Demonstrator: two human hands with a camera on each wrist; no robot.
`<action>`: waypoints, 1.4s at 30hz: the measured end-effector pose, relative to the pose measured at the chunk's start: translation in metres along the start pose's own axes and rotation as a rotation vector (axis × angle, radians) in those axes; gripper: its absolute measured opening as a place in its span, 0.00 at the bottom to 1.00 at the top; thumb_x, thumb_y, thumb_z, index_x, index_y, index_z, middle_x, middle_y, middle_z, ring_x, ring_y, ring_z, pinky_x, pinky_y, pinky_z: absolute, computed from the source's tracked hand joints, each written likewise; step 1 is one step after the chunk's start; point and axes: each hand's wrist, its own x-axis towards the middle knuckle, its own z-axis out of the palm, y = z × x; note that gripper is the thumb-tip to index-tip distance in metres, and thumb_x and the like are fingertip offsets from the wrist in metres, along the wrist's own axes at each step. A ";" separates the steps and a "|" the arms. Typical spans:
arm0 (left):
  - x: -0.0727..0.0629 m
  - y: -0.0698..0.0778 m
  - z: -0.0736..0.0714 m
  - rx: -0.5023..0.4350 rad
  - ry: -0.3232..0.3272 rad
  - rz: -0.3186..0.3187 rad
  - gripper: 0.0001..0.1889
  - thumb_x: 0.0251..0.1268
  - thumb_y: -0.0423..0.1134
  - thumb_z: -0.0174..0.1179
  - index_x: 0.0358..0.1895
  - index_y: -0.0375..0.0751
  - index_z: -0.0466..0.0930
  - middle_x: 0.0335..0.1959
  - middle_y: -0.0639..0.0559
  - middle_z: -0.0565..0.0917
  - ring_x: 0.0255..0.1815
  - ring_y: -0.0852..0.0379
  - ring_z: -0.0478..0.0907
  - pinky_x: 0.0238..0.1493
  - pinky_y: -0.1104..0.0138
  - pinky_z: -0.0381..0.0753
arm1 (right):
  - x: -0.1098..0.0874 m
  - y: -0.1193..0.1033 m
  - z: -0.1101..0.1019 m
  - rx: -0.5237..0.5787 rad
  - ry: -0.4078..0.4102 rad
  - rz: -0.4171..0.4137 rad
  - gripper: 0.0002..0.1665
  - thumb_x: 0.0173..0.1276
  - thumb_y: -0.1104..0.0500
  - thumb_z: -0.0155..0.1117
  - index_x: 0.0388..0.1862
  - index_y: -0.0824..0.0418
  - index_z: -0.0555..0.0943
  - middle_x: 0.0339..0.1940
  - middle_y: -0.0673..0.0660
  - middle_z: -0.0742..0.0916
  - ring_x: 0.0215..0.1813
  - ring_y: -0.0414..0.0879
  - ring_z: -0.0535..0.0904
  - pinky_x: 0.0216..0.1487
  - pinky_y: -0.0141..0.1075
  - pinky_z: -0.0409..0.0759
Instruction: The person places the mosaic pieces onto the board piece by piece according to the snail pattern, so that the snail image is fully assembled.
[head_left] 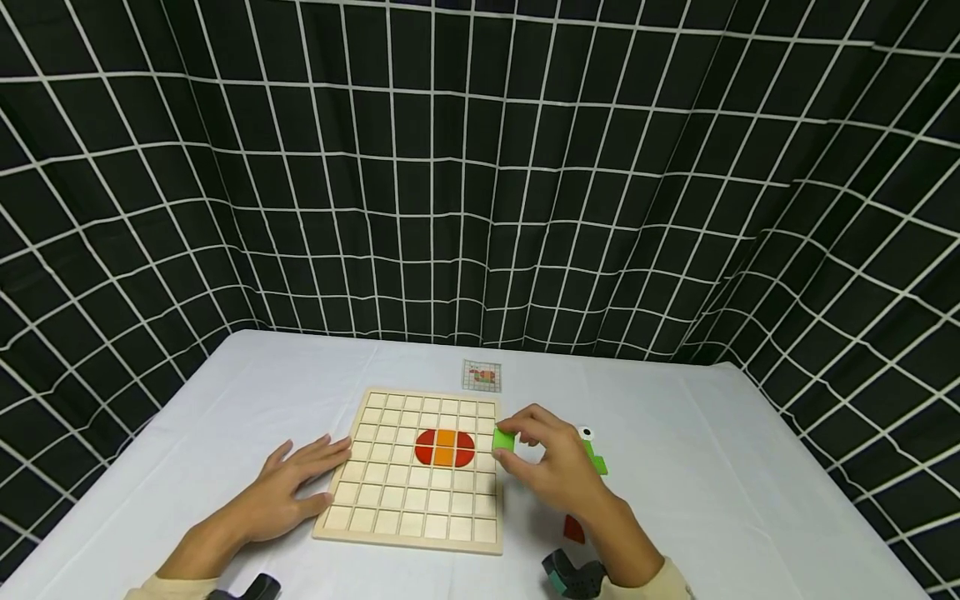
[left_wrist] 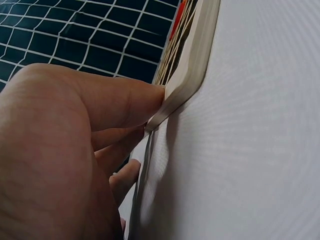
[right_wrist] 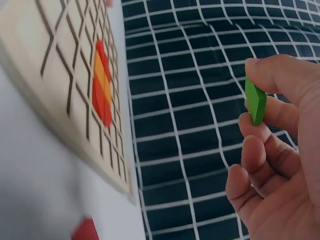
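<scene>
A wooden grid board [head_left: 405, 523] lies on the white table. Near its middle, red quarter-round tiles [head_left: 425, 438] flank orange square tiles [head_left: 445, 456], forming a rounded shape. My right hand [head_left: 551, 458] pinches a green tile [head_left: 503, 439] between thumb and fingers, over the board's right edge. In the right wrist view that green tile [right_wrist: 255, 101] is seen nearly edge-on, raised off the board. My left hand [head_left: 288, 492] rests at the board's left edge with fingers extended, and the left wrist view has its fingers touching the wooden rim [left_wrist: 192, 65].
A small picture card [head_left: 482, 376] of a tile pattern lies behind the board. To the right, partly behind my right hand, are green tiles [head_left: 597, 462] and a white tile with an eye [head_left: 586, 433]. A loose red tile [head_left: 573, 528] lies near my right forearm.
</scene>
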 end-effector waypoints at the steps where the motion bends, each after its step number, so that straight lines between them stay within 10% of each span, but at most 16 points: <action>1: 0.000 0.000 0.000 0.002 0.002 0.002 0.29 0.61 0.41 0.63 0.66 0.39 0.72 0.69 0.48 0.69 0.71 0.37 0.57 0.64 0.36 0.37 | 0.001 -0.001 0.003 0.009 -0.004 -0.006 0.15 0.53 0.64 0.76 0.42 0.57 0.85 0.39 0.41 0.82 0.36 0.43 0.76 0.37 0.39 0.80; 25: 0.000 0.000 -0.001 -0.009 -0.016 -0.033 0.30 0.60 0.40 0.63 0.67 0.41 0.72 0.70 0.50 0.68 0.72 0.39 0.55 0.65 0.37 0.35 | 0.006 -0.007 0.073 0.100 -0.080 0.018 0.13 0.56 0.64 0.74 0.41 0.61 0.84 0.38 0.46 0.80 0.35 0.49 0.79 0.34 0.35 0.78; 42: 0.001 0.001 -0.003 -0.007 -0.020 -0.033 0.29 0.60 0.40 0.63 0.66 0.40 0.72 0.70 0.50 0.68 0.72 0.39 0.55 0.65 0.37 0.35 | -0.001 0.004 0.087 -0.108 -0.213 0.080 0.12 0.58 0.57 0.72 0.42 0.57 0.86 0.40 0.45 0.78 0.45 0.41 0.72 0.48 0.36 0.75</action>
